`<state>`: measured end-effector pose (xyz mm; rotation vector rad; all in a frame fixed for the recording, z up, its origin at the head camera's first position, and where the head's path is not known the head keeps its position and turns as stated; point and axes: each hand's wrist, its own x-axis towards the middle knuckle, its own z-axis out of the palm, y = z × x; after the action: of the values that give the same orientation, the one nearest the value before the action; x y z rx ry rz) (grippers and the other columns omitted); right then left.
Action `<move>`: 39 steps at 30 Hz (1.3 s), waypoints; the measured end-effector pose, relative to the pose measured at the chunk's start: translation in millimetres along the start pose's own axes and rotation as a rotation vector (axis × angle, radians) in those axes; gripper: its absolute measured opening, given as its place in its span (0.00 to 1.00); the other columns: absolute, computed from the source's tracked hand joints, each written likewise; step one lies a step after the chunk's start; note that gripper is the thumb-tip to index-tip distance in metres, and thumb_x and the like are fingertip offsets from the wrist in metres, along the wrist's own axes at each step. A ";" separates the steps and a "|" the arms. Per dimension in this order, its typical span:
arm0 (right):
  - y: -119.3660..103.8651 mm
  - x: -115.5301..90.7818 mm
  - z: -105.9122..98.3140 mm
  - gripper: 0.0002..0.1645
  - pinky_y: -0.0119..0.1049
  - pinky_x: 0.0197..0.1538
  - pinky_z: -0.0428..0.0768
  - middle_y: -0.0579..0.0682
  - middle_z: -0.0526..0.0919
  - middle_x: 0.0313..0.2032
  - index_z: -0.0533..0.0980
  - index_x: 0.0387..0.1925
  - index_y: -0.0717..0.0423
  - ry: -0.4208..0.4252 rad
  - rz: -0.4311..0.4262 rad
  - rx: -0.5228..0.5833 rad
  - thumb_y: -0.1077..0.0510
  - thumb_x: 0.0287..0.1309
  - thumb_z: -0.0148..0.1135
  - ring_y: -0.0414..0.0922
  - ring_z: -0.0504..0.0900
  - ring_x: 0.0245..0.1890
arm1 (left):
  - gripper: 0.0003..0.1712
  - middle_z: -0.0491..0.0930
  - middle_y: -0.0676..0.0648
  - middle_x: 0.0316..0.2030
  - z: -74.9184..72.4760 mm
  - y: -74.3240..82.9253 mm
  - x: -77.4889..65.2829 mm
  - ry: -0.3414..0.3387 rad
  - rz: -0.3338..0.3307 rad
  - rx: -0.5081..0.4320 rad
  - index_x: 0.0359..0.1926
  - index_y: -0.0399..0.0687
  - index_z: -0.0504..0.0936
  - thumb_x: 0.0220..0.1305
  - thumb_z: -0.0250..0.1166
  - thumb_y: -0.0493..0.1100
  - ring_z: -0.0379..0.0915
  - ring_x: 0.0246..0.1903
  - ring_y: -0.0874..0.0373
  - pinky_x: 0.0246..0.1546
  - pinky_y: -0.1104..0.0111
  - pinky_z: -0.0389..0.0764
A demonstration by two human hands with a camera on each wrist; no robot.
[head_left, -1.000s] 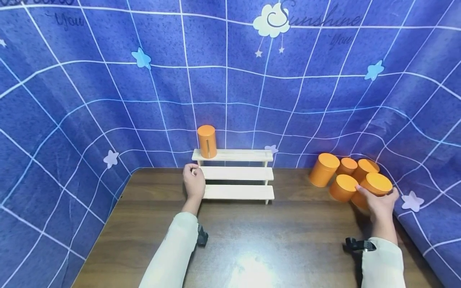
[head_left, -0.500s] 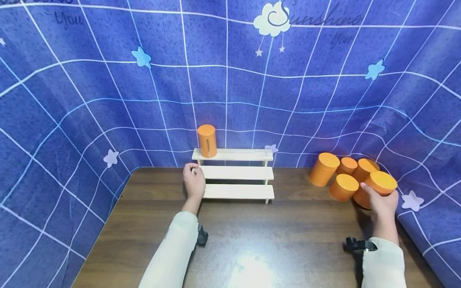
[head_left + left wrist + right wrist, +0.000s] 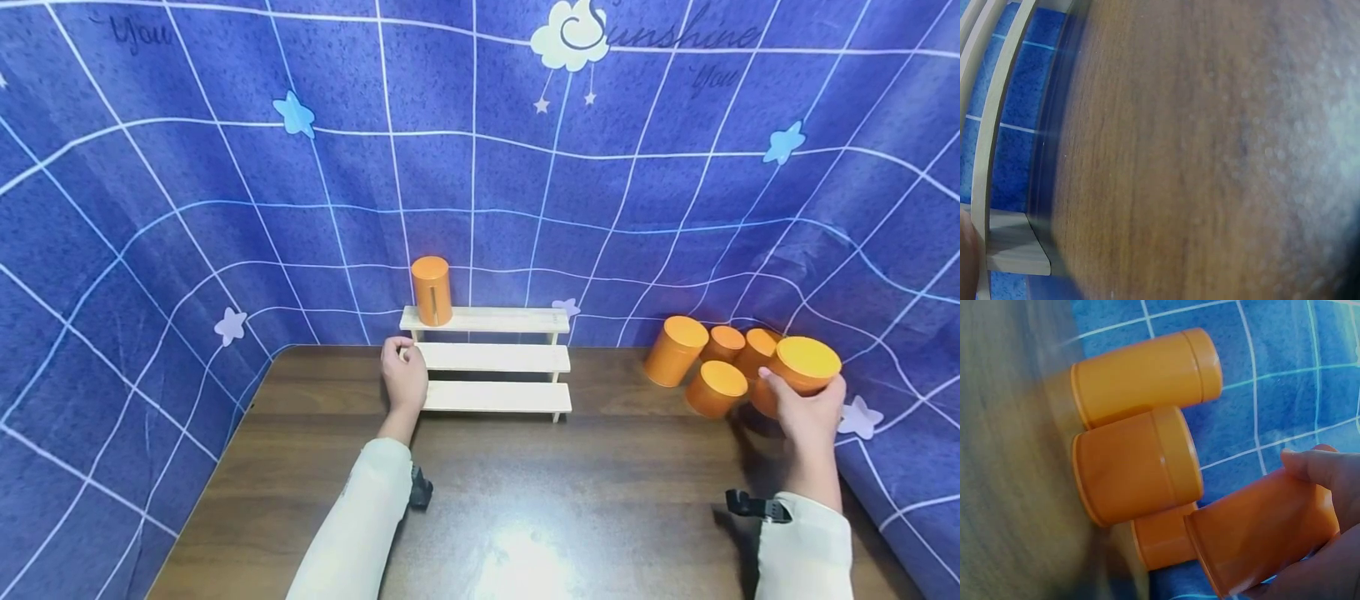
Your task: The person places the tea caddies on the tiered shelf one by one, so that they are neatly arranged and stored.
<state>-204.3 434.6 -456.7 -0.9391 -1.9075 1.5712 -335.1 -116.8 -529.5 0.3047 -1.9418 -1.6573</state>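
My left hand grips the left end of a small three-tier wooden display shelf, fingers curled at the middle tier. In the left wrist view only a bit of a finger shows beside the pale boards. At the far right my right hand holds a lidded orange canister by its sides, thumb on the left. The right wrist view shows this canister tilted, its base close to the standing ones. One tall orange canister with a dark vertical slot stands on the left of the top tier.
Left of the held canister stand a tall orange canister, a shorter one, a small one and another partly hidden. A blue patterned cloth hangs behind and along both sides of the wooden table.
My right hand has raised the canister from among the others and shifted it slightly right and back. My left hand stays at the shelf's end.
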 end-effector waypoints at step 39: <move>-46.6 -44.7 23.1 0.41 0.16 0.51 0.74 0.33 0.77 0.51 0.60 0.62 0.35 -0.147 -0.082 0.257 0.60 0.58 0.77 0.33 0.77 0.55 | 0.11 0.77 0.38 0.49 -1.4 3.3 -0.6 -0.012 -0.006 0.017 0.46 0.37 0.77 0.65 0.51 0.32 0.72 0.52 0.45 0.53 0.61 0.69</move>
<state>-201.9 381.1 -413.9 -0.6447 -1.7596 1.8252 -333.1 -117.0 -526.4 0.3078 -1.9670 -1.6503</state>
